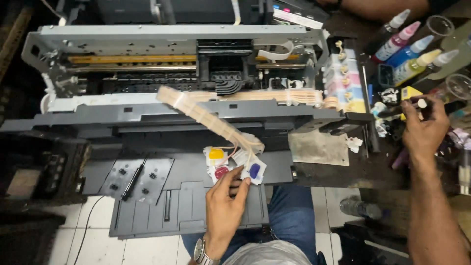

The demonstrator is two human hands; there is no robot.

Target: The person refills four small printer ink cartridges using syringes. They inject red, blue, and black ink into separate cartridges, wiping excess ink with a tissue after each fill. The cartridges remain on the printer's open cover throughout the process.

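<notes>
An opened printer [147,49] lies in front of me with its black carriage [225,66] in the middle. A pale ribbon of ink tubes [206,115] runs down from it to small white ink dampers holding yellow [216,154], red [222,172] and blue [254,171] ink. My left hand [225,206], with a wristwatch, pinches the blue damper at its lower edge and is right beside the red one. Off to the right, my right hand [424,132] is closed around a dark slender tool with a white tip [421,103] among the clutter.
Ink bottles in pink [397,41], blue [409,51] and yellow [414,66] stand at the top right. Side ink tanks [346,81] sit on the printer's right end. A black paper tray [186,206] juts over my knees. A black pen-like tool [133,181] lies on a plate.
</notes>
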